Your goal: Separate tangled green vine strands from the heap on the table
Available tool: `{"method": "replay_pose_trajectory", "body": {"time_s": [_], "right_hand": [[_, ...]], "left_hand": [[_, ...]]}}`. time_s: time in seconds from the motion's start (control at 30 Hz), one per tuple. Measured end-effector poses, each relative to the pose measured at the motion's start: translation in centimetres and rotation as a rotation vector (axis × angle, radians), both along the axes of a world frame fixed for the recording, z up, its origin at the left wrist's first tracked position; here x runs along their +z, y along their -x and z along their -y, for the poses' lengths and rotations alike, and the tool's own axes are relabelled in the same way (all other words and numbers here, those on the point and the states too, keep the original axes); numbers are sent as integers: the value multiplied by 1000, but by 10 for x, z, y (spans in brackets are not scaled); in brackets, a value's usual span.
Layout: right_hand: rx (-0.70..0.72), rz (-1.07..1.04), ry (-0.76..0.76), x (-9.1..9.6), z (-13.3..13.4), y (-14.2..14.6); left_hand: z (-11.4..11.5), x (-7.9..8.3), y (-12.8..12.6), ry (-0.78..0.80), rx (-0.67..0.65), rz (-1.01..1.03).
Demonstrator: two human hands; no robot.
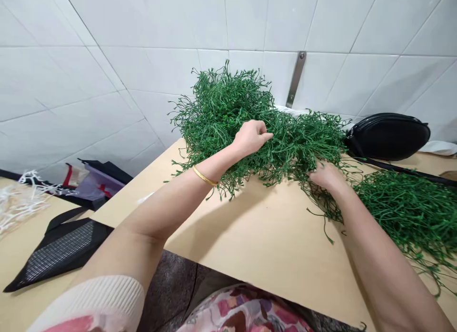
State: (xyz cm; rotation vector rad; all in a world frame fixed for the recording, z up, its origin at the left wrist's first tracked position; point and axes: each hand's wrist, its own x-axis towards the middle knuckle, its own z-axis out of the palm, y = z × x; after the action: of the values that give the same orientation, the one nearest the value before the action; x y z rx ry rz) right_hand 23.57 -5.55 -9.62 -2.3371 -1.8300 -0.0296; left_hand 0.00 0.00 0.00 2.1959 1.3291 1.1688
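A big tangled heap of thin green artificial plant stems (228, 103), tipped with small buds, lies against the wall at the back of the table. In front of it is my left hand (252, 135), thumb and fingers pinched together; what they hold, if anything, is too small to make out. My right hand (326, 175) is at the lower right edge of the heap, its fingers closed on some green stems and partly hidden among them. More loose green stems (410, 208) lie to the right, beyond my right forearm.
The pale wooden table (264, 241) ends near my lap. A black bag (389, 135) with a strap stands at the back right. At left are a black mesh pouch (60, 251), white branching pieces (24, 198) and a purple item (91, 182). A metal bracket (296, 79) is on the tiled wall.
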Motion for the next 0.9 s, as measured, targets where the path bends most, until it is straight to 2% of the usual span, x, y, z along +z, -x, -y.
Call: {"method": "replay_pose_trajectory", "body": {"time_s": [0.1, 0.17, 0.23, 0.3, 0.4, 0.5, 0.57, 0.7, 0.77, 0.8, 0.9], "right_hand": [[-1, 67, 48, 30, 26, 3], [71, 91, -138, 49, 38, 13], [204, 71, -311, 59, 40, 29], [250, 69, -377, 55, 31, 46], [164, 54, -326, 32, 6, 61], [109, 18, -292, 14, -14, 63], [107, -7, -272, 14, -22, 59], [95, 0, -176, 26, -27, 46], [82, 42, -96, 25, -27, 39], [85, 64, -54, 21, -26, 34], [127, 106, 30, 4, -21, 20]], "left_hand": [[8, -14, -1, 60, -42, -184], [16, -16, -2, 33, -63, -302], [24, -10, -5, -25, -73, -415], [31, 1, -7, -98, -36, -466], [37, 18, -5, -216, 95, -389], [32, 32, 3, -305, 194, -271], [24, 41, 12, -347, 232, -192], [11, 58, 27, -443, 285, 69], [14, 58, 30, -364, 230, 168], [19, 53, 30, -255, 174, 192], [44, 21, 23, 255, -25, 227]]}}
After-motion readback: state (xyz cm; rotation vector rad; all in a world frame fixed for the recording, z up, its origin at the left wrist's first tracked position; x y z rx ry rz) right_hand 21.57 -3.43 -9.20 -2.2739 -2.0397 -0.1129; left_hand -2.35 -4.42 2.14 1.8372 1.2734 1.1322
